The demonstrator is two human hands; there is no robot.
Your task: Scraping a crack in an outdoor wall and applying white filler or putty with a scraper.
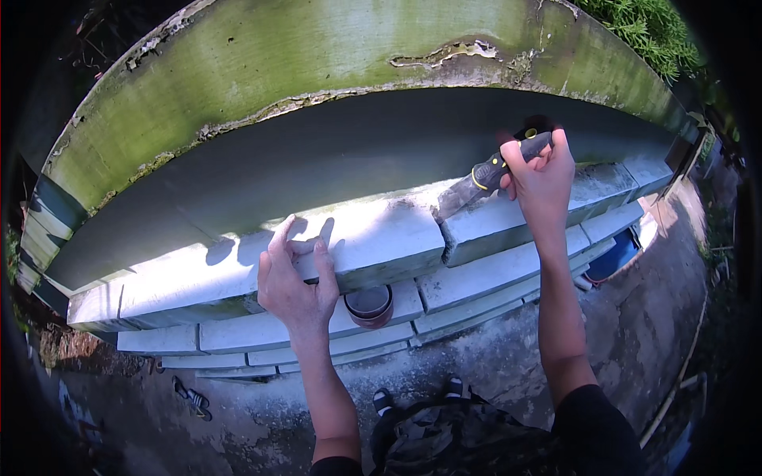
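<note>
My right hand (540, 182) is closed round the black-and-yellow handle of a putty knife (492, 168). Its grey, smeared blade points down to the left and meets the top of a row of pale blocks (381, 230), right by a joint (444, 236) between two of them. To the left, my left hand (295, 282) rests over the front edge of the same block row, fingers apart on the top face and holding nothing. Between my hands, a reddish-brown bowl (369, 305) with greyish contents stands on the lower course of blocks.
Behind the blocks rises a dark wall face under a curved, mossy, peeling wall band (317, 63). Lower block courses (476, 279) step down toward the concrete floor (492, 357). A blue container (615, 258) stands at right; sandals (192, 398) lie at lower left. Green foliage (647, 32) hangs upper right.
</note>
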